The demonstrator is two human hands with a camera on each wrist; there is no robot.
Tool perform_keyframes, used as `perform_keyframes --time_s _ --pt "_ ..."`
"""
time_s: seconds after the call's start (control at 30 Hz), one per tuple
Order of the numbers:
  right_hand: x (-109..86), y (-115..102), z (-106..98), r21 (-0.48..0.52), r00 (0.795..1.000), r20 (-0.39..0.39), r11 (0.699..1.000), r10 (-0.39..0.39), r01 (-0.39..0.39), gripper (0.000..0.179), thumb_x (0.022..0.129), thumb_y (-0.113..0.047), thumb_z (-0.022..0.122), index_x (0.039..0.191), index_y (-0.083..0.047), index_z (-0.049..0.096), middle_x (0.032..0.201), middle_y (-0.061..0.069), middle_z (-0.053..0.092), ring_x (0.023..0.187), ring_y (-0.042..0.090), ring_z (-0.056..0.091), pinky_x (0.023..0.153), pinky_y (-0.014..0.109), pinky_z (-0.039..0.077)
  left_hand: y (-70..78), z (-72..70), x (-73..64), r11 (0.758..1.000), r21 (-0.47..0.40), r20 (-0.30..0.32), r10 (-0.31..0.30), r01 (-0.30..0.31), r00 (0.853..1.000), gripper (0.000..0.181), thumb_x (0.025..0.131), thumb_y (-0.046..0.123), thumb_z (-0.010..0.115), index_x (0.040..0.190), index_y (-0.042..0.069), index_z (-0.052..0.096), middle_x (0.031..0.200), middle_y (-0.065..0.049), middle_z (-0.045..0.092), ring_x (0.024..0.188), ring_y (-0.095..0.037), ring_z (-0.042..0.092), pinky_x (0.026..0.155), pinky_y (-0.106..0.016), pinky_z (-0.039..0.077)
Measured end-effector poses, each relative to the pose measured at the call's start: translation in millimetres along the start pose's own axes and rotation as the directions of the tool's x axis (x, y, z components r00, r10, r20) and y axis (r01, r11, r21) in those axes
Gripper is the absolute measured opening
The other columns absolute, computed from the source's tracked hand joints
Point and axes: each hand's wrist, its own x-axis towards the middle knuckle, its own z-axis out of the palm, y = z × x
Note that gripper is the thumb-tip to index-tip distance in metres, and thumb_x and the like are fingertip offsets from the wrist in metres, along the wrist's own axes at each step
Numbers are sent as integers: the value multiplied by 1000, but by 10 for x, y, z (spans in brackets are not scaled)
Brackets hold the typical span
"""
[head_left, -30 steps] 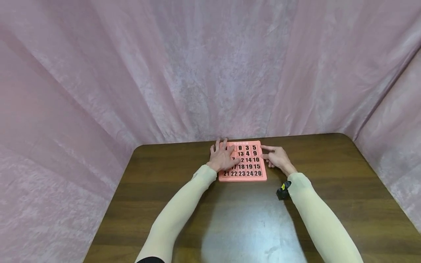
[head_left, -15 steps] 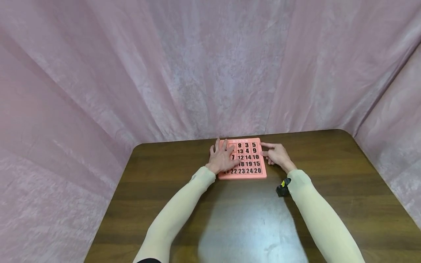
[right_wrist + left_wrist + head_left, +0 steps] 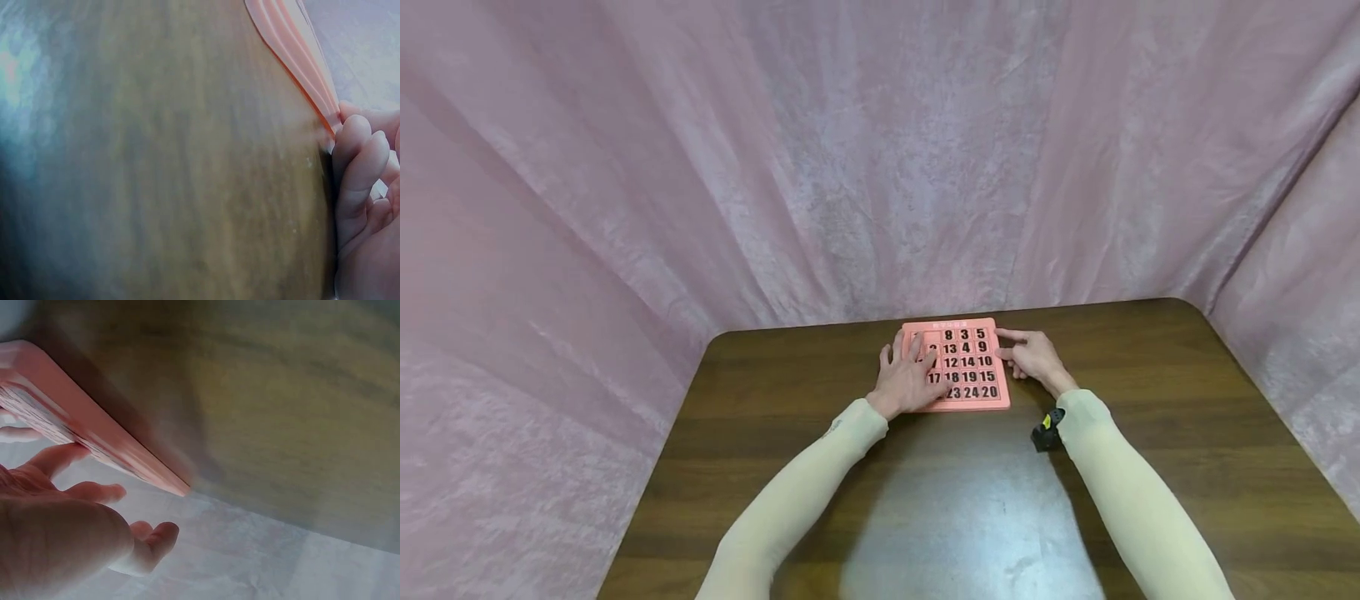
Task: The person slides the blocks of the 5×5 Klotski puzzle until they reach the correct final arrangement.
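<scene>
A pink number slide puzzle [image 3: 964,406] with black-numbered tiles lies flat near the far edge of the table. My left hand [image 3: 904,383] is spread over its left columns, hiding several tiles; thumb and fingers reach across the numbers. A bare pink spot shows left of the 8 in the top row. In the left wrist view, one fingertip [image 3: 78,449] meets the puzzle's face. My right hand [image 3: 1033,357] is at the right side, its straight index finger and thumb against the frame. Its other fingers [image 3: 356,169] are folded below the frame's corner in the right wrist view.
The brown wooden table [image 3: 775,367] carries a bright light reflection in front of the puzzle. A pink velvet curtain [image 3: 880,167] hangs right behind the table's far edge. A small black device [image 3: 1047,432] sits at the right wrist.
My left hand has drawn slightly toward the near side across the tiles, and a number now shows in the second row beside its thumb-side fingers. The right hand stays at the puzzle's right edge.
</scene>
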Motion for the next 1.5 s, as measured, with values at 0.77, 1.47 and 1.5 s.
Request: perform_keyframes --time_s 0.77,1.47,1.5 --pt "-21 20 21 4 1000 4 1000 18 -18 55 106 -15 68 160 -14 58 70 -1 59 53 8 55 51 25 50 -54 85 32 995 -86 -44 -51 47 998 74 103 70 53 166 31 49 183 -14 25 172 -46 9 132 -68 21" --pt "-19 -11 7 -12 1000 6 1000 28 -28 56 106 -16 67 161 -17 57 71 -2 59 55 9 55 52 25 50 -88 60 130 992 -110 -34 -70 65 997 74 103 70 52 167 33 48 182 -14 25 172 -45 8 132 -69 20" --pt "-20 -8 11 -12 1000 3 1000 29 -29 56 106 -16 67 161 -17 57 71 -2 59 55 9 55 52 25 50 -87 62 137 992 -111 -34 -71 67 997 74 103 70 52 167 33 47 182 -14 25 172 -45 8 132 -69 20"
